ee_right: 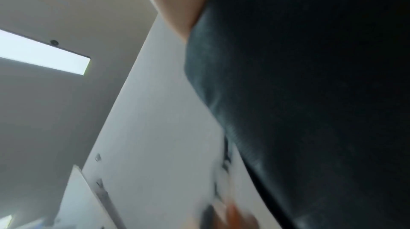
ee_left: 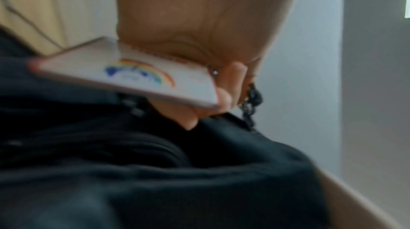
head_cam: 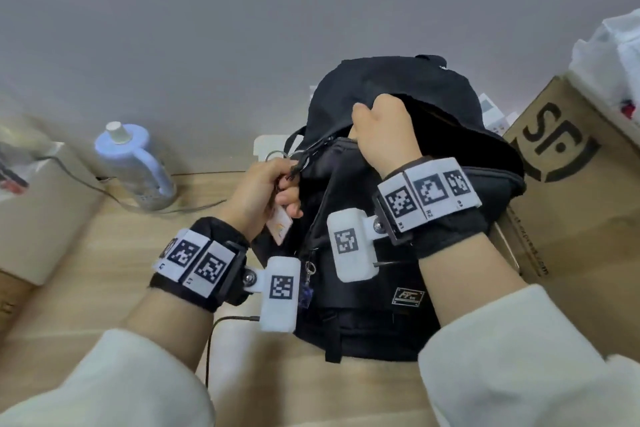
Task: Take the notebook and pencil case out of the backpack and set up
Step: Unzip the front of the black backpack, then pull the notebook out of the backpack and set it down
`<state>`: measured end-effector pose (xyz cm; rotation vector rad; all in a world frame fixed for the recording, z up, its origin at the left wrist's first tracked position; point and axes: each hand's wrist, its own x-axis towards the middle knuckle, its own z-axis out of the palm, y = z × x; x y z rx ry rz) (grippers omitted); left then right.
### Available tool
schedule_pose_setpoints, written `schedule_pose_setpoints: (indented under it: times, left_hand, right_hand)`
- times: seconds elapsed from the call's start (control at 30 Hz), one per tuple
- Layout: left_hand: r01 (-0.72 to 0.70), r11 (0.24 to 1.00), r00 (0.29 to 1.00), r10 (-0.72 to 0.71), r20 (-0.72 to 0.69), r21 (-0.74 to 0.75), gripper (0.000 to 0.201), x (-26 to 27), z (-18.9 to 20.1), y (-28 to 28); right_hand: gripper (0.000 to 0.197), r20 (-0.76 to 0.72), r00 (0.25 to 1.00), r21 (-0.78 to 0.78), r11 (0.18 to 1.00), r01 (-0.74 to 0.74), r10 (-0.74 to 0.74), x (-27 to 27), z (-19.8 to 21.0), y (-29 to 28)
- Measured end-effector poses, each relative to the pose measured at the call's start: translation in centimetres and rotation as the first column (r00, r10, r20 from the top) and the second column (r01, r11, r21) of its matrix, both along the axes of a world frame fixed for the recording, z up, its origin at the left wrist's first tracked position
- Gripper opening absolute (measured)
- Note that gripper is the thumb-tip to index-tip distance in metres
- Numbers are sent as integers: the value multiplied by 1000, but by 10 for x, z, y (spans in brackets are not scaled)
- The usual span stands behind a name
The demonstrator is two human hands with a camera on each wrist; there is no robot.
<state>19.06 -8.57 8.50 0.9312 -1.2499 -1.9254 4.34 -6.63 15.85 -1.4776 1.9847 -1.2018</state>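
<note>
A black backpack [head_cam: 398,211] stands upright on the wooden desk [head_cam: 104,274], its main compartment partly unzipped. My left hand [head_cam: 266,191] pinches the zipper pull cord [head_cam: 304,159] at the bag's left side, where a metal ring and a white card tag [head_cam: 280,225] with a rainbow print [ee_left: 137,73] hang. My right hand [head_cam: 384,135] grips the black top flap at the opening, fingers curled over its edge and hidden inside. The right wrist view is mostly dark backpack fabric [ee_right: 310,92]. Notebook and pencil case are not in sight.
A pale blue bottle [head_cam: 135,166] with a handle stands left of the bag, a thin cable trailing past it. A cardboard box [head_cam: 581,204] sits close on the right with white plastic bags [head_cam: 616,52] on top. Another box [head_cam: 38,204] is at far left. Grey wall behind.
</note>
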Motion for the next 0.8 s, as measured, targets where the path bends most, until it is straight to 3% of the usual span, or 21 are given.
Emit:
schedule_pose_setpoints:
  times: [0.13, 0.27, 0.3, 0.37, 0.43, 0.5, 0.53, 0.6, 0.67, 0.73, 0.8]
  left_hand:
    - [-184, 973, 981, 172, 95, 142, 41, 19, -61, 2]
    - [-184, 967, 955, 133, 267, 176, 37, 25, -91, 10]
    - [-145, 983, 940, 101, 326, 113, 33, 26, -90, 7]
    - [4, 994, 846, 57, 530, -112, 12, 28, -67, 4]
    - [58, 931, 753, 196, 628, -360, 22, 25, -35, 1]
    - [-4, 790, 806, 366, 466, -614, 28, 12, 8, 8]
    - [-5, 743, 867, 337, 367, -670, 27, 2, 27, 12]
    - [103, 737, 950, 125, 285, -668, 27, -15, 44, 15]
    - [254, 753, 939, -42, 342, -606, 34, -27, 45, 11]
    - [342, 755, 887, -63, 457, -560, 51, -31, 39, -6]
    - [360, 757, 839, -7, 544, -545, 65, -36, 33, -24]
  right_hand:
    - [38, 189, 980, -102, 991, 91, -70, -24, 11, 1]
    - [23, 125, 991, -81, 995, 59, -49, -28, 1, 1]
    - [27, 97, 995, -87, 995, 45, -36, -28, -3, 1]
    - [39, 43, 999, -93, 995, 20, -16, -29, -9, 4]
    - [41, -8, 1000, -78, 997, -10, 9, -30, -12, 9]
    - [41, -38, 998, -63, 997, -45, 43, -26, -15, 16]
    - [41, -52, 997, -52, 997, -57, 54, -23, -17, 19]
    - [41, -97, 993, -15, 998, -65, 63, -17, -22, 29]
    - [31, -98, 992, 23, 997, -76, 78, -19, -34, 41]
    - [25, -59, 987, 132, 981, -140, 149, -24, -55, 57]
    - [31, -32, 967, 358, 906, -225, 253, -26, -83, 76]
